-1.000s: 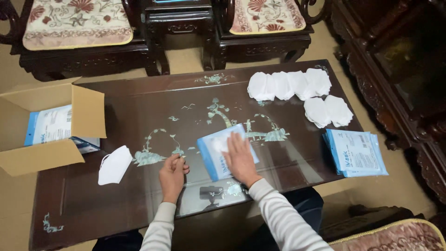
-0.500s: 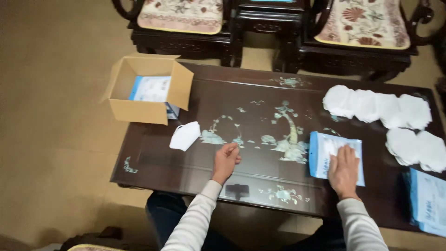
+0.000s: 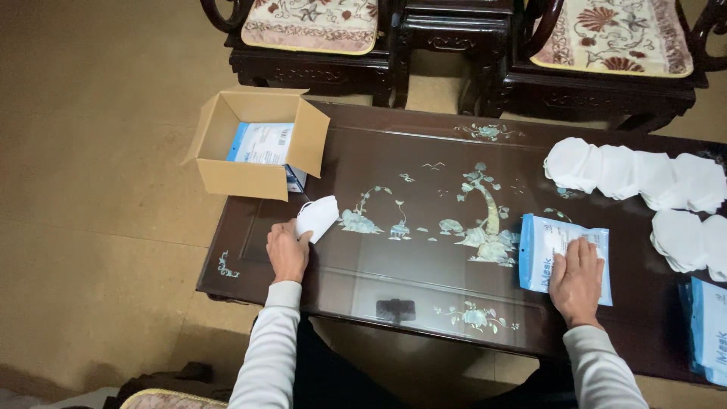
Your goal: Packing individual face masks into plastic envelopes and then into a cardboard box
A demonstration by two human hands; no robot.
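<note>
My left hand [image 3: 287, 251] rests on the dark inlaid table [image 3: 424, 227] and touches the lower edge of a folded white mask [image 3: 317, 217]; its fingers curl at that edge. My right hand [image 3: 577, 279] lies flat, palm down, on a blue and white mask pouch [image 3: 547, 247] at the table's right. An open cardboard box [image 3: 254, 151] with a blue and white pouch inside stands at the table's far left corner, just behind the mask.
A row of white masks [image 3: 628, 173] lies at the back right, with more masks [image 3: 685, 238] below it. A stack of blue pouches [image 3: 708, 329] sits at the right edge. Carved chairs with patterned cushions [image 3: 310, 19] stand behind the table.
My left hand has reached left across the table to the white mask beside the box. My right hand stays pressed on the pouch. The view has swung left.
</note>
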